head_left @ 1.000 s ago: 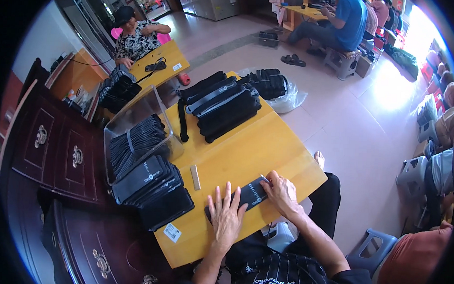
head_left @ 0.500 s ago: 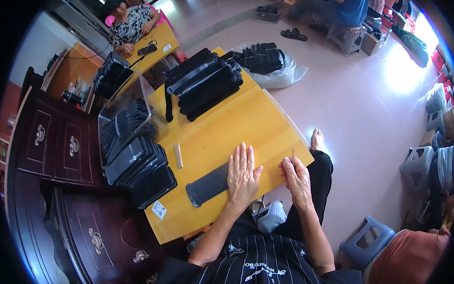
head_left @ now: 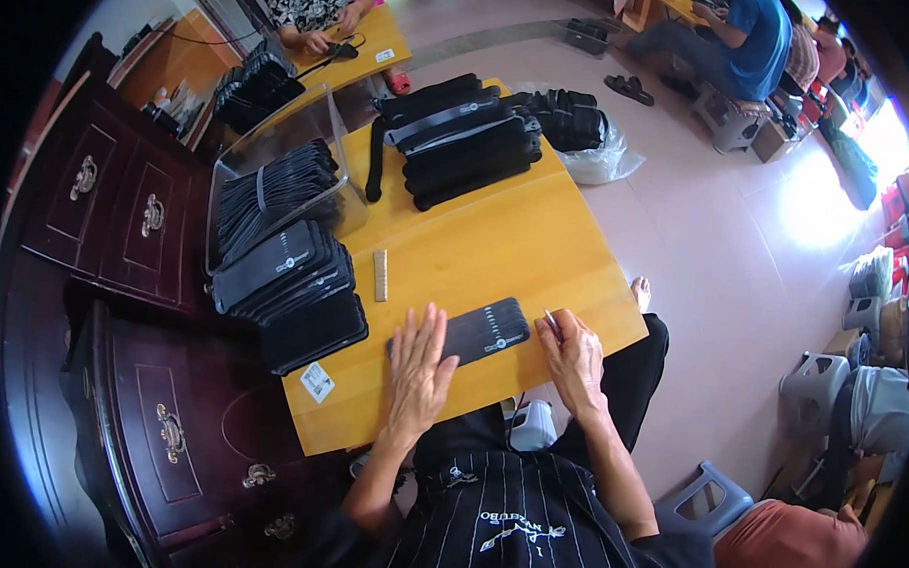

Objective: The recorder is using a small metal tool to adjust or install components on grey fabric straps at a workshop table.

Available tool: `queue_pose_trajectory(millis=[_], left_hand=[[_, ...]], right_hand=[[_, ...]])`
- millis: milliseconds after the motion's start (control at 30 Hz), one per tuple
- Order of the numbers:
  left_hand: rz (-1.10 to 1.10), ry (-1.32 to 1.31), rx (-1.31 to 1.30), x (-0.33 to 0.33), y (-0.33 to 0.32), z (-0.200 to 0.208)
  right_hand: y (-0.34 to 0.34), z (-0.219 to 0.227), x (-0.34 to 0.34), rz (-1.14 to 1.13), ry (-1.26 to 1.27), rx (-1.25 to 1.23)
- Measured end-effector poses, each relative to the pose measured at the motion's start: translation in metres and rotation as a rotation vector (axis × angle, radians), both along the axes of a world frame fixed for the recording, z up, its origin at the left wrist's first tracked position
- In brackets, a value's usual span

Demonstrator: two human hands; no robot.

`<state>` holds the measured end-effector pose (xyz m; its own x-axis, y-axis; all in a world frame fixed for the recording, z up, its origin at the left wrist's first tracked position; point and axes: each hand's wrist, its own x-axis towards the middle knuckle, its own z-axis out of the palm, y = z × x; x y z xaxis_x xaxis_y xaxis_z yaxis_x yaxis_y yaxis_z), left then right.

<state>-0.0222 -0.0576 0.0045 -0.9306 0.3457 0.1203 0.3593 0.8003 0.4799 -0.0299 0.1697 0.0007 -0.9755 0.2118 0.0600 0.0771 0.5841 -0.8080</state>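
Hands: my left hand [head_left: 419,368] spread flat on black pouch [head_left: 470,330]; right hand [head_left: 576,354] pinching thin tool [head_left: 551,320] at three o'clock. I judge pouch light, soft; grip edges.

Pale tiled floor [head_left: 716,243], glare at right; dark wooden cabinets [head_left: 116,222] left; grey plastic stools [head_left: 822,372].

Left hand [head_left: 418,368] flat, fingers spread; right hand [head_left: 575,356] curled, pinching
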Motion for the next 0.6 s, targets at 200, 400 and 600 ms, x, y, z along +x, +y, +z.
queue_pose_trajectory(millis=[200, 400, 600], left_hand=[[0.113, 0.053, -0.245, 0.012, -0.031, -0.025], [0.112, 0.008, -0.257, 0.007, -0.035, -0.024], [0.115, -0.025, -0.27, 0.003, -0.034, -0.019]], right_hand=[[-0.033, -0.007, -0.03, 0.03, -0.12, 0.236], [-0.041, 0.01, -0.034, 0.013, -0.104, 0.304], [-0.039, 0.009, -0.04, 0.087, -0.184, 0.192]])
